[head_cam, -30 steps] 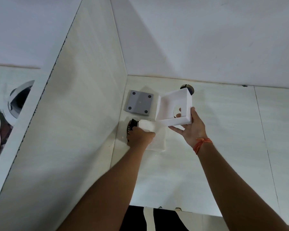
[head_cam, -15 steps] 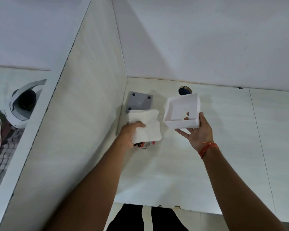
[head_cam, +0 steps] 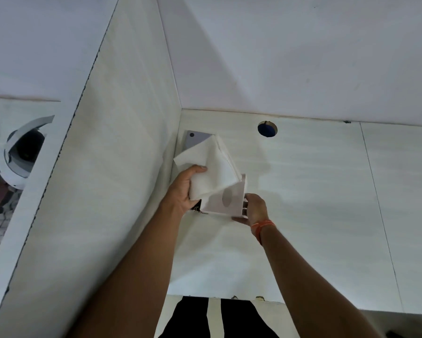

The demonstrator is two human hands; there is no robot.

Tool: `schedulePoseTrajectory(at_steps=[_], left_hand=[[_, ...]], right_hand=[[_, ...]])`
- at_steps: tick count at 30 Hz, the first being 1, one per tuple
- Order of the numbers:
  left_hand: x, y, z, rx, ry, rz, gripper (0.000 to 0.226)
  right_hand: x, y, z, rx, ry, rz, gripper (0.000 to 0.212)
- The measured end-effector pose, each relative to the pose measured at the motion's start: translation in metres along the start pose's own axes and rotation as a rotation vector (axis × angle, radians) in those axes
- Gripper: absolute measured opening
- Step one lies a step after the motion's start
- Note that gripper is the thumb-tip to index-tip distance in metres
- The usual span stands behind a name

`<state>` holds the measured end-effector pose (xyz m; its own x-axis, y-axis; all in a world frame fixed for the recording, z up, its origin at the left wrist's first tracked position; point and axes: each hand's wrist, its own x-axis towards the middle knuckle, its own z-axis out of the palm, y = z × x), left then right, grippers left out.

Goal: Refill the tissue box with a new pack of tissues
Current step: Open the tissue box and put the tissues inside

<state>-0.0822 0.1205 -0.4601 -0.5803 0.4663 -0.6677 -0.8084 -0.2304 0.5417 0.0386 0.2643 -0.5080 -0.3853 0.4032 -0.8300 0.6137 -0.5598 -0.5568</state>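
Your left hand (head_cam: 184,189) clamps the tissue stack (head_cam: 211,167) against the box (head_cam: 225,200) your right hand (head_cam: 255,209) grips; grey plate (head_cam: 195,140) behind, side panel (head_cam: 122,167) close left.

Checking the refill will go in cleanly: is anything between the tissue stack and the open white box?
Nothing visible. The left hand holds the tissue stack right at the mouth of the white box, which the right hand steadies. The grey plate lies behind, out of the path.
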Motion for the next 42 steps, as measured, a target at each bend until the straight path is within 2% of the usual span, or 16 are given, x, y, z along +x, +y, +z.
schedulePoseTrajectory(at_steps=[3, 4, 6, 7, 8, 10, 11, 13, 17, 21, 26, 30, 35, 38, 40, 42], left_hand=[[0.001, -0.008, -0.001, 0.073, -0.008, -0.019, 0.033], [0.001, -0.01, -0.001, 0.094, -0.008, -0.03, 0.038], [0.002, -0.013, 0.0, 0.129, -0.016, -0.049, 0.036], [0.001, -0.014, 0.002, 0.141, -0.026, -0.059, 0.033], [-0.001, -0.015, 0.004, 0.15, -0.035, -0.07, 0.031], [-0.004, -0.015, 0.009, 0.177, -0.047, -0.099, 0.031], [-0.006, -0.016, 0.012, 0.199, -0.053, -0.117, 0.032], [-0.006, -0.018, 0.017, 0.281, -0.033, -0.139, 0.037], [-0.002, -0.024, 0.025, 0.452, 0.16, -0.008, 0.04], [0.003, -0.029, 0.024, 0.654, 0.34, 0.126, 0.026], [0.008, -0.035, 0.018, 0.909, 0.372, 0.208, 0.028], [0.014, -0.038, 0.011, 1.013, 0.383, 0.216, 0.038], [0.013, -0.043, 0.012, 1.175, 0.461, 0.27, 0.041], [0.021, -0.051, 0.003, 1.26, 0.401, 0.236, 0.05], [0.026, -0.057, -0.005, 1.313, 0.39, 0.201, 0.06], [0.028, -0.062, -0.011, 1.314, 0.395, 0.204, 0.06]], right_hand=[[-0.004, -0.007, -0.008, -0.543, 0.19, -0.183, 0.03], [-0.007, -0.012, -0.01, -0.656, 0.267, -0.28, 0.032], [-0.016, -0.027, -0.012, -0.627, 0.365, -0.478, 0.037], [-0.019, -0.036, -0.012, -0.494, 0.333, -0.527, 0.039], [-0.023, -0.046, -0.01, -0.333, 0.236, -0.523, 0.041], [-0.032, -0.062, -0.004, -0.073, -0.038, -0.346, 0.049], [-0.033, -0.066, -0.003, -0.014, -0.126, -0.255, 0.051], [-0.035, -0.068, -0.001, 0.008, -0.203, -0.217, 0.046], [-0.022, -0.055, 0.005, -0.196, -0.043, -0.333, 0.024], [-0.017, -0.044, 0.006, -0.409, 0.1, -0.348, 0.033], [-0.019, -0.038, 0.003, -0.617, 0.255, -0.338, 0.029], [-0.017, -0.037, 0.003, -0.699, 0.285, -0.338, 0.029], [-0.007, -0.037, -0.004, -0.701, 0.259, -0.253, 0.038], [0.001, -0.031, -0.006, -0.698, 0.244, -0.28, 0.046], [0.008, -0.023, -0.006, -0.709, 0.23, -0.288, 0.046], [0.015, -0.012, -0.005, -0.703, 0.218, -0.286, 0.045]])
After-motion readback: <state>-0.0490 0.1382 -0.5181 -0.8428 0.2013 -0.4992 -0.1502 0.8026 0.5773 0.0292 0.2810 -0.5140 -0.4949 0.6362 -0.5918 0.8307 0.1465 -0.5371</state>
